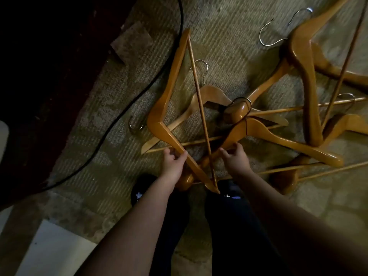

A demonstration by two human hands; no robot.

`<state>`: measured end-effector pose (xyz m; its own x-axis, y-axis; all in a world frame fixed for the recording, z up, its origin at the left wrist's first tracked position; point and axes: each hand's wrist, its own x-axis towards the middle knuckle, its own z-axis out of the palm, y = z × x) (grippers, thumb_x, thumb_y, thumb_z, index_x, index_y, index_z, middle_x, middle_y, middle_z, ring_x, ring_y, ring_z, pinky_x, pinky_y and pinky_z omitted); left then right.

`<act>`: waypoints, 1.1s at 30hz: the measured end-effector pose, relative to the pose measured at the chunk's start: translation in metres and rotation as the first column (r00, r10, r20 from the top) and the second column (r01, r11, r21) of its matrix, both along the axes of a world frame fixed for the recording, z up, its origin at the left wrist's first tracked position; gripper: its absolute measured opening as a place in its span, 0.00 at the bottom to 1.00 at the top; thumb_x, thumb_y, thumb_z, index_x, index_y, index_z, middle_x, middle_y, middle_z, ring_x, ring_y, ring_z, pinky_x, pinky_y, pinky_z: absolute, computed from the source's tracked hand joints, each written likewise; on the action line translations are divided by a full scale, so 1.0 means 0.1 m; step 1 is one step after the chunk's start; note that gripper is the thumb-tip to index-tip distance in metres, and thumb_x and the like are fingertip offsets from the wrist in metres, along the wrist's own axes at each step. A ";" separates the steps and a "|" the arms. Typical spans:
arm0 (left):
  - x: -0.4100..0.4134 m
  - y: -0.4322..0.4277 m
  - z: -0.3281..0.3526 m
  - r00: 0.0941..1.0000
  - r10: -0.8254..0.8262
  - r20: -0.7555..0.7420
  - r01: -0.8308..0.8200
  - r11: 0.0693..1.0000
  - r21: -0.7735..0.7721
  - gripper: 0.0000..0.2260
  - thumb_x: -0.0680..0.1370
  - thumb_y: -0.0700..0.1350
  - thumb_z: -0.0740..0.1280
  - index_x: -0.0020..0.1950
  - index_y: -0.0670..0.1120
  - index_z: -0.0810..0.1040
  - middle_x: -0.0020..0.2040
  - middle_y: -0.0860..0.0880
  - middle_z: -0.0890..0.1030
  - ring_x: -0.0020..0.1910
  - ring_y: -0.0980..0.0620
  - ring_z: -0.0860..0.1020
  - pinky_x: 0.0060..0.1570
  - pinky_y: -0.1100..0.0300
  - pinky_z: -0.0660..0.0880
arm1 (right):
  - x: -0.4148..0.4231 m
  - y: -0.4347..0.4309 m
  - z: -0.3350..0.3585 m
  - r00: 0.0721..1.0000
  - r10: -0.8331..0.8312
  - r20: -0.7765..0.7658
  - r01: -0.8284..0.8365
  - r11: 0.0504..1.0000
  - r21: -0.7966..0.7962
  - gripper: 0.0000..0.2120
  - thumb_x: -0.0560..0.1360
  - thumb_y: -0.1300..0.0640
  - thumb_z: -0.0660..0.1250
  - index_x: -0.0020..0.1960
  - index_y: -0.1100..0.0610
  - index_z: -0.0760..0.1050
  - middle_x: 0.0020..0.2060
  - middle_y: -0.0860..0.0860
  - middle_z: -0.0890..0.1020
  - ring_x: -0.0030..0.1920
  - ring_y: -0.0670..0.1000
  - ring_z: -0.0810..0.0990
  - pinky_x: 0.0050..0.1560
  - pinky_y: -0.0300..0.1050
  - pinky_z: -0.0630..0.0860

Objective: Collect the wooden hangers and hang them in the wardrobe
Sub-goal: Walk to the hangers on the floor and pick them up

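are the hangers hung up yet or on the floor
On the floor: wooden hangers lie tangled on the carpet; left hand grips one hanger.

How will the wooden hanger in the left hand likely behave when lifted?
Likely stiff: the glossy triangular wooden hanger in the left hand holds its shape. Its sheen suggests a slippery grip. Its thin bar crosses the neighbouring wooden hanger the right hand pinches, so snagging seems possible.

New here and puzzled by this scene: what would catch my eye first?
A tangle of wooden hangers sprawls over the carpet, centre to right. At its near edge the left hand grips one hanger and the right hand grips a second hanger. A black cable curves along the left.
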<state>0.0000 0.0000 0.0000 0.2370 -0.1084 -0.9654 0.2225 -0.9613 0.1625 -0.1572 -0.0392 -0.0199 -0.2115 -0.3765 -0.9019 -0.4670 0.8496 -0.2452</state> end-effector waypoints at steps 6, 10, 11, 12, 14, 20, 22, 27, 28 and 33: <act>-0.03 -0.04 -0.10 0.961 0.267 -0.065 -0.268 0.963 -0.001 0.28 0.77 0.45 0.65 0.75 0.48 0.57 0.54 0.46 0.80 0.57 0.48 0.77 0.66 0.49 0.68 | 0.04 -0.06 -0.07 0.896 -0.423 0.136 0.413 0.905 0.099 0.25 0.76 0.56 0.65 0.70 0.55 0.61 0.62 0.57 0.75 0.59 0.58 0.76 0.55 0.56 0.75; 0.08 -0.02 0.07 0.959 0.279 -0.039 -0.281 0.959 -0.041 0.31 0.78 0.45 0.65 0.76 0.51 0.53 0.51 0.48 0.79 0.54 0.50 0.78 0.65 0.47 0.69 | -0.01 -0.07 -0.01 0.846 -0.500 0.184 0.480 0.865 0.142 0.30 0.75 0.57 0.66 0.73 0.52 0.55 0.65 0.57 0.72 0.64 0.59 0.72 0.65 0.62 0.68; 0.14 -0.01 0.12 0.956 0.291 -0.035 -0.292 0.955 -0.047 0.31 0.78 0.45 0.65 0.76 0.51 0.53 0.53 0.47 0.78 0.54 0.49 0.77 0.65 0.48 0.70 | -0.01 -0.07 -0.01 0.836 -0.511 0.203 0.488 0.859 0.152 0.31 0.75 0.57 0.66 0.73 0.51 0.54 0.66 0.57 0.71 0.64 0.59 0.72 0.66 0.62 0.68; 0.19 0.00 0.19 0.954 0.299 -0.025 -0.300 0.952 -0.054 0.31 0.78 0.44 0.64 0.76 0.51 0.53 0.54 0.46 0.78 0.54 0.49 0.77 0.64 0.48 0.71 | -0.01 -0.08 -0.01 0.830 -0.513 0.218 0.490 0.858 0.155 0.32 0.75 0.57 0.66 0.73 0.51 0.54 0.66 0.57 0.71 0.64 0.58 0.72 0.65 0.60 0.68; 0.31 0.05 0.28 0.950 0.312 -0.009 -0.312 0.947 -0.081 0.30 0.78 0.43 0.64 0.76 0.51 0.53 0.52 0.46 0.78 0.50 0.50 0.78 0.59 0.51 0.74 | 0.01 -0.11 -0.04 0.835 -0.500 0.231 0.473 0.866 0.164 0.31 0.75 0.56 0.67 0.73 0.53 0.55 0.66 0.57 0.71 0.60 0.57 0.73 0.61 0.56 0.70; 0.65 0.13 0.25 0.980 0.171 0.099 -0.159 0.981 -0.115 0.27 0.77 0.44 0.64 0.74 0.51 0.58 0.51 0.49 0.81 0.49 0.50 0.82 0.54 0.51 0.78 | 0.11 -0.18 -0.09 0.795 -0.559 0.237 0.521 0.828 0.206 0.26 0.74 0.56 0.67 0.68 0.51 0.60 0.62 0.58 0.73 0.59 0.60 0.76 0.53 0.55 0.77; 0.68 0.11 0.25 0.979 0.148 0.138 -0.128 0.981 -0.144 0.27 0.78 0.45 0.64 0.74 0.53 0.58 0.50 0.50 0.82 0.47 0.51 0.83 0.52 0.52 0.79 | 0.14 -0.18 -0.07 0.786 -0.572 0.236 0.550 0.821 0.157 0.21 0.75 0.57 0.66 0.64 0.51 0.61 0.60 0.58 0.74 0.57 0.60 0.77 0.51 0.57 0.79; 0.60 0.07 0.51 0.986 0.115 0.124 -0.087 0.974 -0.210 0.29 0.78 0.45 0.64 0.75 0.52 0.55 0.48 0.49 0.83 0.45 0.51 0.83 0.50 0.52 0.79 | 0.10 -0.11 0.26 0.769 -0.582 0.265 0.586 0.807 0.073 0.22 0.78 0.58 0.61 0.69 0.50 0.58 0.58 0.54 0.74 0.58 0.56 0.76 0.58 0.58 0.75; 0.59 0.06 0.56 0.988 0.109 0.112 -0.083 0.972 -0.220 0.28 0.77 0.45 0.65 0.74 0.50 0.57 0.45 0.49 0.83 0.42 0.52 0.84 0.46 0.53 0.79 | 0.09 -0.08 0.34 0.771 -0.585 0.253 0.594 0.803 0.049 0.23 0.78 0.59 0.61 0.70 0.50 0.57 0.58 0.54 0.74 0.57 0.56 0.76 0.58 0.59 0.75; 0.58 -0.05 1.01 0.989 0.138 0.062 -0.116 0.956 -0.270 0.26 0.77 0.45 0.66 0.72 0.45 0.60 0.39 0.48 0.81 0.36 0.53 0.82 0.37 0.57 0.78 | -0.07 -0.04 0.85 0.776 -0.602 0.187 0.618 0.785 -0.039 0.22 0.79 0.59 0.59 0.70 0.52 0.57 0.57 0.57 0.77 0.48 0.53 0.81 0.49 0.55 0.79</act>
<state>0.0575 -0.0053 0.1010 0.3398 -0.3219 -0.8837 0.3160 -0.8459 0.4296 -0.1644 -0.0429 0.0651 -0.2855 -0.2999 -0.9102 0.1926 0.9124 -0.3610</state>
